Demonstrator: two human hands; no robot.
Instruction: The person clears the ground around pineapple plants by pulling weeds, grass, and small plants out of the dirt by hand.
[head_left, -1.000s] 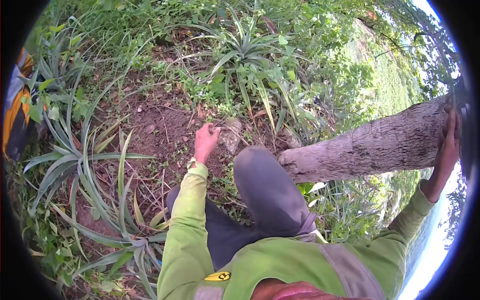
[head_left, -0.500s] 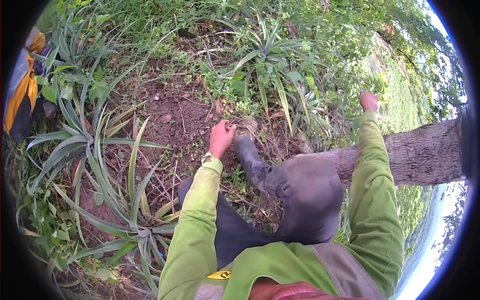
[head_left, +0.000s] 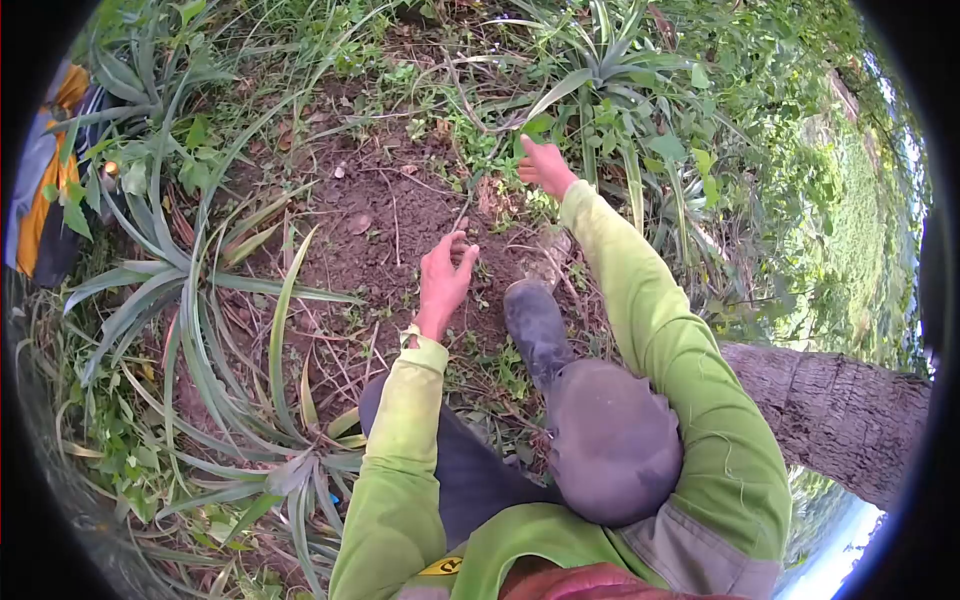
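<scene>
One thin stem (head_left: 467, 203) slants over the bare soil (head_left: 340, 215), its long axis running from beside the left hand (head_left: 447, 283) up and rightward, its upper end pointing toward the right hand (head_left: 546, 167). The left thumb stands apart from curled fingers; whether they grip the stem, I cannot tell. The right fingers are bent, their hold likewise unclear. Half a second ago the right hand was far out beside the trunk (head_left: 835, 405); now it is near the left, whose thumb has parted from the fingers.
</scene>
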